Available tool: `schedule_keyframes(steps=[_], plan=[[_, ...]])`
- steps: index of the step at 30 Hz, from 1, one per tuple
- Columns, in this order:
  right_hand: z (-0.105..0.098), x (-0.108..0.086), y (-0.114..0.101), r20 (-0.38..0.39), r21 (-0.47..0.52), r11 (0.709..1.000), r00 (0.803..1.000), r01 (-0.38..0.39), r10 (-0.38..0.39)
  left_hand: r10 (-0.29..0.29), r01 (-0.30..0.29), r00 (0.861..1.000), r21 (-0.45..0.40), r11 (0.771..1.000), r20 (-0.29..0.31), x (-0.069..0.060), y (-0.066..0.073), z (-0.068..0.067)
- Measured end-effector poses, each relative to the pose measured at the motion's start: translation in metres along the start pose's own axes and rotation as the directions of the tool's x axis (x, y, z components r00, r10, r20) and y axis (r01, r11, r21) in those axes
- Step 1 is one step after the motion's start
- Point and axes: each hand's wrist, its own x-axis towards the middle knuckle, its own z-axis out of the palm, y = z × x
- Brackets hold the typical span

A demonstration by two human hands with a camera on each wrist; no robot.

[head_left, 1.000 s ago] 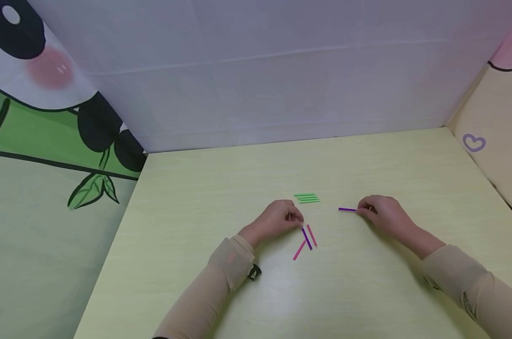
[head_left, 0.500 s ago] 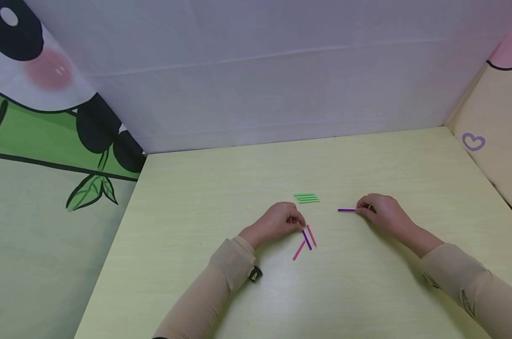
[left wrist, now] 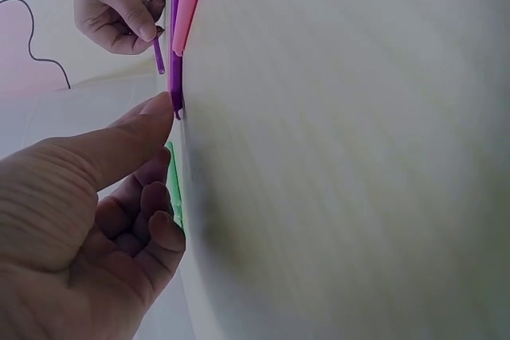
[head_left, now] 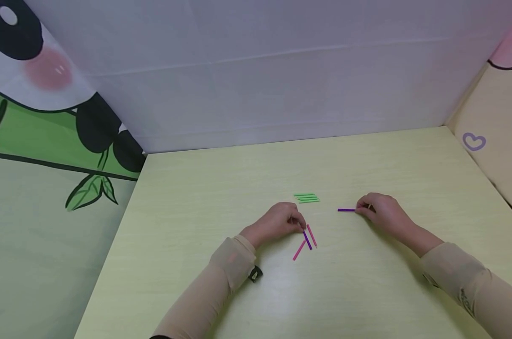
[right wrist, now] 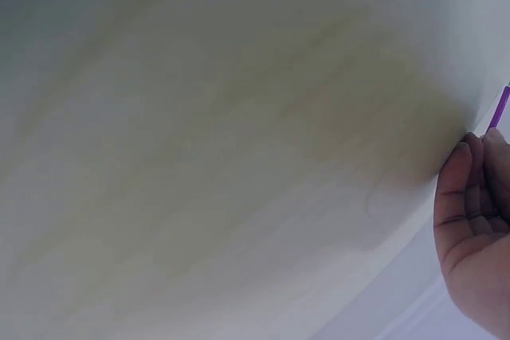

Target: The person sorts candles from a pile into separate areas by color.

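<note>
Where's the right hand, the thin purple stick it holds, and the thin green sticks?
Right hand (head_left: 382,211): head view, its middle.
Its thin purple stick (head_left: 347,210): head view, middle of visible length.
Thin green sticks (head_left: 307,197): head view, middle of the row.

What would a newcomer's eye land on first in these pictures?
Probably the bold cartoon print at the head view's upper left. Next, the right hand pinches a purple stick, while the left hand pinches another purple stick between two pink sticks. Green sticks lie side by side on the table beyond the left hand.
</note>
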Motion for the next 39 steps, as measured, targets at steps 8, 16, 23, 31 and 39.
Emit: schedule_keyframes(steps=[8,16,23,31,39], plan=[[-0.0004,0.0003,0.0003,0.010,0.000,1.000,1.000,-0.008,0.008,0.006,-0.006,1.000,0.003,1.000,0.020,0.0026,-0.0010,0.0027],[0.0004,0.0005,0.0029,0.009,0.002,1.000,1.000,-0.006,0.006,0.021,-0.021,1.000,0.001,1.000,0.009,0.0003,0.0010,0.0012],[0.0007,0.0002,0.0030,0.014,0.003,1.000,1.000,-0.007,0.007,0.004,-0.004,1.000,0.006,1.000,0.017,-0.0015,0.0013,0.0005],[0.0018,0.0001,0.0040,0.014,-0.001,1.000,1.000,-0.006,0.006,-0.003,0.003,1.000,0.005,1.000,0.020,-0.0016,0.0015,0.0001],[0.0013,0.0013,0.0034,0.011,-0.002,1.000,1.000,-0.006,0.006,0.005,-0.005,1.000,0.030,1.000,0.017,-0.0009,-0.0007,0.0011]])
